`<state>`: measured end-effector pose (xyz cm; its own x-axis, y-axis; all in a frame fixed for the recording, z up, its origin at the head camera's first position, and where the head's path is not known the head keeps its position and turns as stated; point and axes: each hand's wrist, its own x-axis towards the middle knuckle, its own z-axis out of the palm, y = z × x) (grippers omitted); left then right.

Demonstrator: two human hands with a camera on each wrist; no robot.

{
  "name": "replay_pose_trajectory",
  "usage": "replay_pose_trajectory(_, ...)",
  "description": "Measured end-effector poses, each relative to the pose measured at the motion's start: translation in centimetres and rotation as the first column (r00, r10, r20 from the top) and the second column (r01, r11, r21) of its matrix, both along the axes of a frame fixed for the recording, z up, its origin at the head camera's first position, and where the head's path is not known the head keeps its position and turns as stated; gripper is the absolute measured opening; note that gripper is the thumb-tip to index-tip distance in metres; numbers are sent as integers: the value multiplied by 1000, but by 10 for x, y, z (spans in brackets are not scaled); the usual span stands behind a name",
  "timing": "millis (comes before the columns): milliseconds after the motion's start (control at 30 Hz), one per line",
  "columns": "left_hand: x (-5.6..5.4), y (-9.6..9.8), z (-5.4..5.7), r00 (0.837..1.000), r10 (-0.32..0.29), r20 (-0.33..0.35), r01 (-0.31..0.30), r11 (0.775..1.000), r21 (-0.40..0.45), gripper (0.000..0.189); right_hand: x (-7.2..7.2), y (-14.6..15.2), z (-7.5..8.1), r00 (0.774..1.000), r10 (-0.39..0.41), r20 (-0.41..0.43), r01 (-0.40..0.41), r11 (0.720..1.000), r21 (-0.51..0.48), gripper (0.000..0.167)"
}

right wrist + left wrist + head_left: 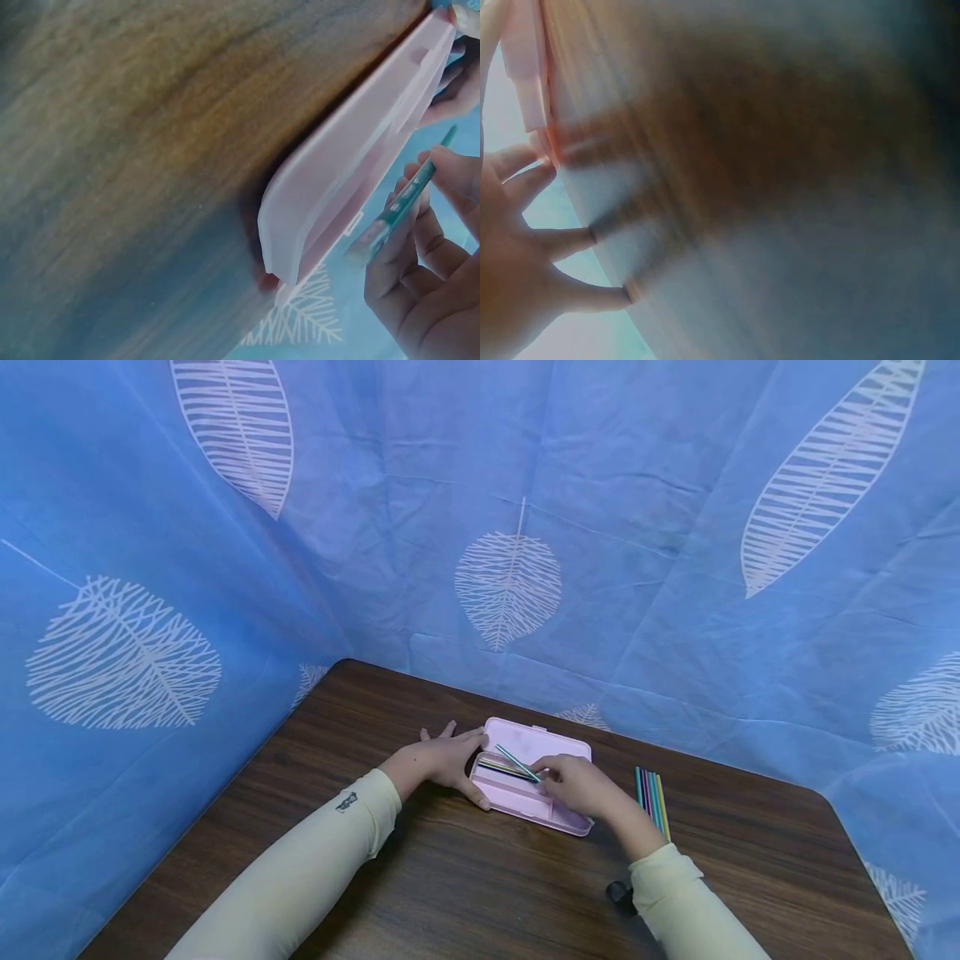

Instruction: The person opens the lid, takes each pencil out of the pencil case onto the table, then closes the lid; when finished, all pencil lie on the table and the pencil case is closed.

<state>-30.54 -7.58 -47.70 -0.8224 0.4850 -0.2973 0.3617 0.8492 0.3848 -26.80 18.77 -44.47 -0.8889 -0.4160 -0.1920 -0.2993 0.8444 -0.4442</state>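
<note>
A pink pencil case (495,799) lies unfolded on the table, its lid (536,739) laid back toward the curtain. Several dark and yellow pencils (498,766) rest in its long compartment. My left hand (447,762) is at the case's left end, fingers spread, thumb at the front corner; the left wrist view shows straight fingers (570,244) on the table. Above the case, my right hand (576,783) pinches a teal pencil (409,196) between thumb and fingers, held at a slant over the compartment with the other pencils.
To the right of the case, several coloured pencils (654,802) lie side by side, partly behind the right forearm. A small black object (620,896) is beside the right sleeve. A blue leaf-patterned curtain (420,568) borders the dark wooden table (480,893).
</note>
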Motion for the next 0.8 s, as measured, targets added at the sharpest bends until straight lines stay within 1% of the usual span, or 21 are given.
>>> replay_pose_trajectory(133,0,0,0,1000,1,1,-1,1000,-1,125,2,6,1,999,-29,20,29,999,-20,31)
replay_pose_trajectory(167,0,0,1,1000,2,1,-2,1000,-1,125,3,8,1,1000,-25,15,25,999,-23,31)
replay_pose_trajectory(367,0,1,-1,1000,5,-3,-5,1000,-9,126,6,18,4,996,-70,52,73,997,-41,31)
replay_pose_trajectory(467,-1,1,-2,1000,8,-9,-8,1000,-16,126,8,23,4,991,-110,74,114,992,-52,32)
replay_pose_trajectory(700,-1,0,-2,1000,6,-10,-6,1000,-7,126,12,37,4,984,-157,82,163,984,-71,35)
replay_pose_trajectory(800,-2,0,-4,1000,-1,-8,1,1000,-4,126,14,44,4,980,-173,98,182,978,-99,35)
